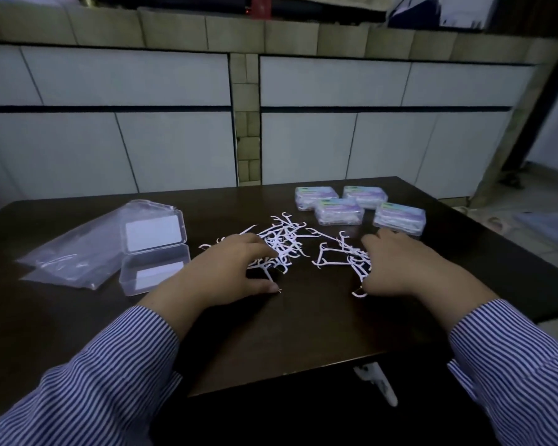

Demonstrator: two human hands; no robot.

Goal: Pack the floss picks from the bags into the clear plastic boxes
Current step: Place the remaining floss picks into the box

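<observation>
White floss picks (282, 239) lie scattered in two loose heaps in the middle of the dark table (310, 323). My left hand (229, 272) rests palm down on the near left edge of the bigger heap, fingers curled over some picks. My right hand (397, 265) lies over the smaller heap (339, 255), fingers spread and touching picks. An open clear plastic box (153, 252) with its lid up stands left of my left hand. Empty clear bags (78, 252) lie flat beside it.
Several closed, filled boxes with coloured labels (339, 211) sit in a cluster at the far right of the table. A tiled wall of white panels rises behind the table. A white object (376, 381) lies on the floor below the table's near edge.
</observation>
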